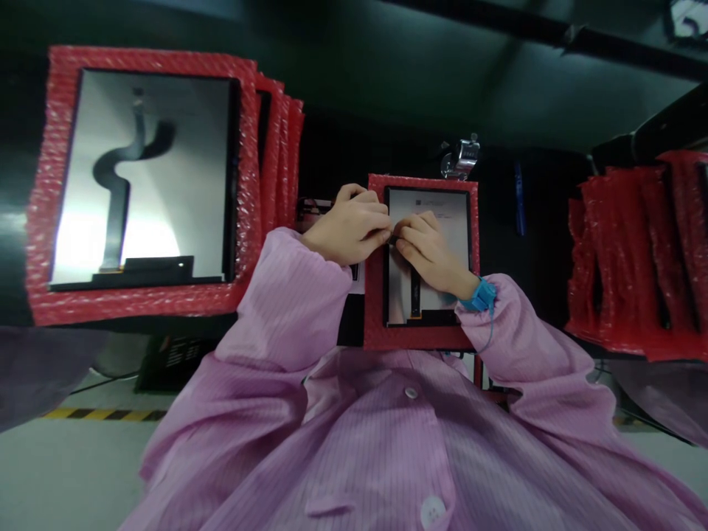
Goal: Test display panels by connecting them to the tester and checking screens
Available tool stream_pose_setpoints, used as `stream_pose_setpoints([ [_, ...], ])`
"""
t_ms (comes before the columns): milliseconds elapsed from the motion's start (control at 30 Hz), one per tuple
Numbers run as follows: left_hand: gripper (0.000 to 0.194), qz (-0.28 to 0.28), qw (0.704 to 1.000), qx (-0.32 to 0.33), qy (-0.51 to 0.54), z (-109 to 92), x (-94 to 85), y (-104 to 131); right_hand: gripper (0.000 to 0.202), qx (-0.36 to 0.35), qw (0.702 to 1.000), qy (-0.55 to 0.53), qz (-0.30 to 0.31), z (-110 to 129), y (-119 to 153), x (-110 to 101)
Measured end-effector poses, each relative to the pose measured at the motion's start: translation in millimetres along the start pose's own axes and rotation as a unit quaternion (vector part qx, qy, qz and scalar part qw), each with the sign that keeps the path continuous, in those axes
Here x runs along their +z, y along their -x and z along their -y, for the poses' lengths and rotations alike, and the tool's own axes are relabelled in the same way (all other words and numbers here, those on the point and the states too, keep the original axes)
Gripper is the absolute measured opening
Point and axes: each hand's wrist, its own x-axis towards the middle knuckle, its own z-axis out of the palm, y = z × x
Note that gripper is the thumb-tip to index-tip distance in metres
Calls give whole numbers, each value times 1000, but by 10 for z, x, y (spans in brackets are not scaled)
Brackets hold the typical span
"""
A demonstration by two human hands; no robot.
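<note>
An LCD panel [450, 221] lies back side up on a red bubble-wrap pouch [376, 310] in front of me. Its black flex cable [415, 291] runs up from the lower edge and passes beneath my right hand [430, 254]. The fingers of that hand are pinched on the cable's upper end, near the panel's left edge. My left hand [357, 225] is closed, its thumb and forefinger meeting the right fingertips there; what it grips is hidden. A blue wrist strap [480, 295] circles my right wrist.
At left, a larger-looking LCD panel [160, 192] with a curved flex cable rests on stacked red bubble-wrap pouches [276, 169]. More red pouches [636, 251] stand at right. A metal tally counter [462, 158] and a blue pen [520, 199] lie beyond and right of my panel.
</note>
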Motion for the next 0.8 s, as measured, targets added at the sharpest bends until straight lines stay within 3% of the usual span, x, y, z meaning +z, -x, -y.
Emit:
stream_pose_setpoints([
  [433, 24, -15, 1000, 16, -4, -13, 19, 4, 33, 18, 1000, -7, 20, 24, 4, -11],
  [800, 25, 16, 999, 19, 29, -21, -48, 33, 28, 18, 999, -27, 38, -10, 4, -14],
])
